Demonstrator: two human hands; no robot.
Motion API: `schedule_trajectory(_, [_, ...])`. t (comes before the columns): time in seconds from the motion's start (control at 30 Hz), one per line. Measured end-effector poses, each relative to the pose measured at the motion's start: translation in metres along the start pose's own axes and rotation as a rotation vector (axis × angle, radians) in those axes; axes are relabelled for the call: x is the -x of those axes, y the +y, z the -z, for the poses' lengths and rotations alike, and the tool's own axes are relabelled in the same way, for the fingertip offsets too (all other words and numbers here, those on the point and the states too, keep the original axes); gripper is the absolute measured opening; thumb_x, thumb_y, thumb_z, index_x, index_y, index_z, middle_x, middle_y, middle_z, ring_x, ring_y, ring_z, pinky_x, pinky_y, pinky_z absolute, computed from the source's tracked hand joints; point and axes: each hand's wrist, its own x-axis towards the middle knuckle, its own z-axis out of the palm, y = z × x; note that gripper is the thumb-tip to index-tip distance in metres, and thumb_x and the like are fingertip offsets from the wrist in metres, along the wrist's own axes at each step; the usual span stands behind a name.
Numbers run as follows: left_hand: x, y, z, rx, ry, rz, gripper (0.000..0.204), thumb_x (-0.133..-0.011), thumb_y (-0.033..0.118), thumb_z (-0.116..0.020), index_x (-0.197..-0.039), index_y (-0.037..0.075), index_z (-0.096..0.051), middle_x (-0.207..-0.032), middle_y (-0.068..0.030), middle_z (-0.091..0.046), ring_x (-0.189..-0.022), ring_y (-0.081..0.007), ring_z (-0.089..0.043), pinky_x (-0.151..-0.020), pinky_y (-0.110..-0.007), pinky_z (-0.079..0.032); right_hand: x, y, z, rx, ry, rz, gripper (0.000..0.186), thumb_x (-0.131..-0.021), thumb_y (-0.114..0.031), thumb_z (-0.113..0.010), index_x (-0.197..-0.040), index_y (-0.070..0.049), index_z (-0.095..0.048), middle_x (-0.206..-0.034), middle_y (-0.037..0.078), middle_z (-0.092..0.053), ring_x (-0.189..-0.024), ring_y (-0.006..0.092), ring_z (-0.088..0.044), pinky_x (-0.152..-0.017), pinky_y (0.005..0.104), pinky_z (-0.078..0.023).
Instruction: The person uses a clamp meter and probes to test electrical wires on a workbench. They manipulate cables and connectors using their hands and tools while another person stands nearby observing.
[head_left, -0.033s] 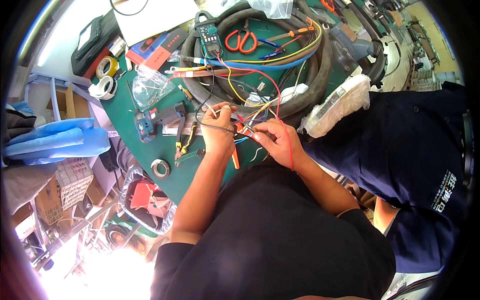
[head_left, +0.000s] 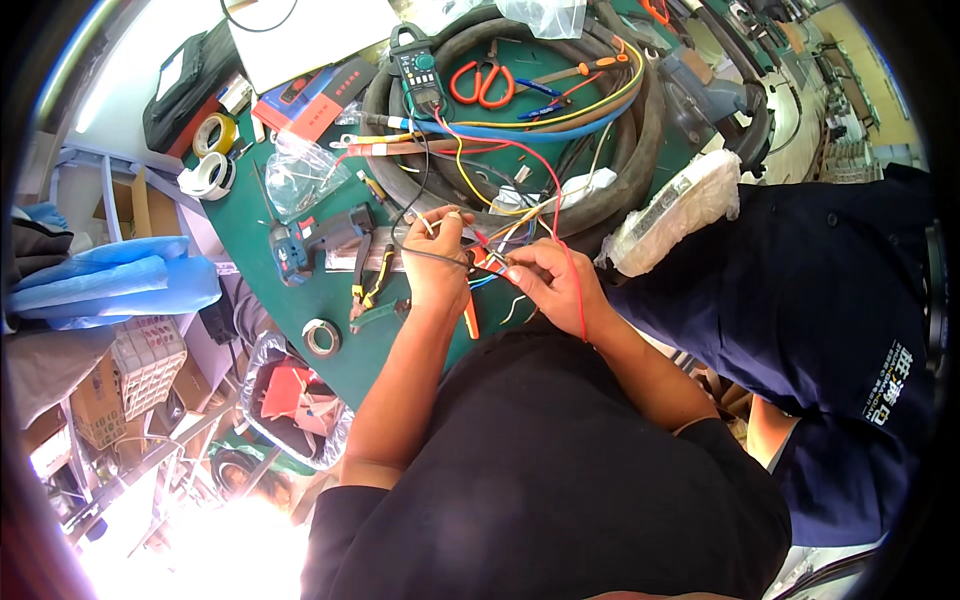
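My left hand is pinched around a thin pale wire near the middle of the green table. Just right of it, my right hand grips a small cluster of wire ends with a metallic piece among them. A red lead and a black lead run from the clamp meter down to the hands. An orange tool lies partly hidden beneath them. A cordless drill and yellow-black cutters lie left of my left hand. A thick cable coil lies behind.
A co-worker in navy is close on my right, beside a plastic-wrapped object. Orange-handled scissors, tape rolls and plastic bags lie on the table. A lined bin stands at lower left.
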Motion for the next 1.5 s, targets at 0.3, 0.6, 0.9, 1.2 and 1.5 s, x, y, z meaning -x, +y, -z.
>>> schedule_trajectory(0.3, [0.003, 0.002, -0.001, -0.001, 0.014, 0.000, 0.013, -0.092, 0.010, -0.057, -0.101, 0.001, -0.055, -0.090, -0.0085, -0.065, -0.052, -0.0053, -0.045, -0.045, -0.021, -0.036, 0.002, 0.004, 0.001, -0.038, -0.046, -0.031, 0.026, -0.088, -0.020, -0.068, -0.105, 0.000, -0.065, -0.089, 0.011, -0.064, -0.077, 0.0191, -0.065, -0.068, 0.0298, -0.051])
schedule_trajectory(0.6, [0.004, 0.003, 0.002, -0.080, 0.005, 0.005, 0.016, -0.091, 0.009, -0.058, -0.104, 0.000, -0.054, -0.094, -0.0129, -0.063, -0.060, -0.0115, -0.055, -0.045, -0.023, -0.044, 0.007, 0.008, -0.002, -0.042, -0.089, -0.047, 0.029, -0.086, -0.022, -0.070, -0.107, -0.002, -0.066, -0.088, 0.010, -0.064, -0.073, 0.0193, -0.064, -0.066, 0.0310, -0.051])
schedule_trajectory(0.9, [0.009, -0.001, -0.001, -0.093, -0.002, -0.042, 0.012, -0.091, 0.010, -0.059, -0.099, 0.000, -0.058, -0.086, -0.0075, -0.067, -0.050, -0.0037, -0.044, -0.045, -0.020, -0.034, 0.009, 0.017, -0.012, 0.034, 0.035, 0.079, 0.024, -0.087, -0.018, -0.068, -0.107, -0.004, -0.067, -0.085, 0.011, -0.062, -0.070, 0.0218, -0.063, -0.064, 0.0320, -0.049])
schedule_trajectory(1.2, [0.007, -0.002, 0.006, -0.080, -0.050, -0.021, 0.016, -0.091, 0.009, -0.058, -0.102, -0.001, -0.054, -0.092, -0.0133, -0.065, -0.068, -0.0130, -0.060, -0.057, -0.026, -0.051, 0.008, 0.014, -0.014, 0.164, 0.050, 0.177, 0.020, -0.086, -0.014, -0.067, -0.105, -0.007, -0.067, -0.085, 0.012, -0.064, -0.071, 0.0273, -0.064, -0.063, 0.0333, -0.050])
schedule_trajectory(1.5, [0.008, -0.001, 0.005, -0.104, -0.039, -0.023, 0.015, -0.091, 0.009, -0.058, -0.103, 0.000, -0.055, -0.092, -0.0131, -0.065, -0.068, -0.0125, -0.059, -0.057, -0.025, -0.050, 0.006, 0.017, -0.015, 0.113, 0.091, 0.216, 0.020, -0.085, -0.012, -0.067, -0.104, -0.006, -0.067, -0.086, 0.012, -0.064, -0.072, 0.0290, -0.064, -0.063, 0.0352, -0.050])
